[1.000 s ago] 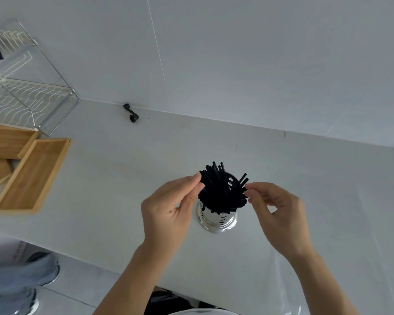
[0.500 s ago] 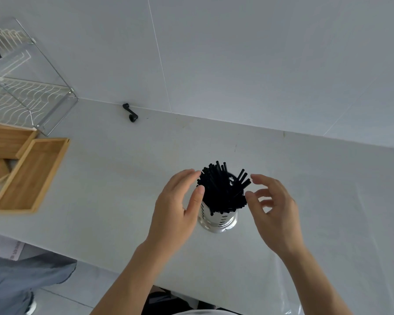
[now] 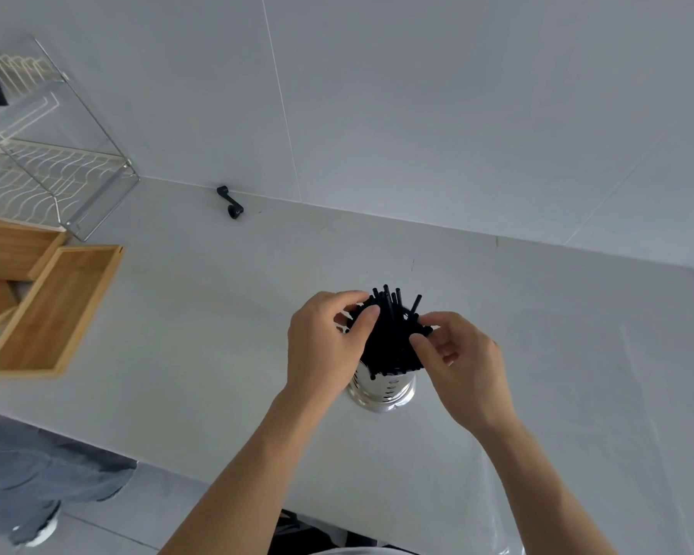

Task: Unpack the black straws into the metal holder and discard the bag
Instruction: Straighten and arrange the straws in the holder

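Observation:
A bundle of black straws [image 3: 391, 334] stands upright in a shiny perforated metal holder [image 3: 383, 390] on the white counter. My left hand [image 3: 325, 346] curls round the left side of the straw tops, thumb and fingers pinching them. On the right side, my right hand [image 3: 461, 358] pinches the straw tips with thumb and fingers. The holder's upper part is hidden behind straws and hands. A clear plastic bag [image 3: 505, 514] lies flat on the counter at the lower right, hard to make out.
Wooden trays [image 3: 53, 310] lie at the left of the white counter [image 3: 201, 334], with a wire dish rack [image 3: 49, 154] behind them. A small black crank-shaped part [image 3: 230, 202] sits by the wall. The counter's front edge runs across the lower left.
Both hands had spread open beside the straws half a second ago; now they have closed in and pinch the straw tops from both sides.

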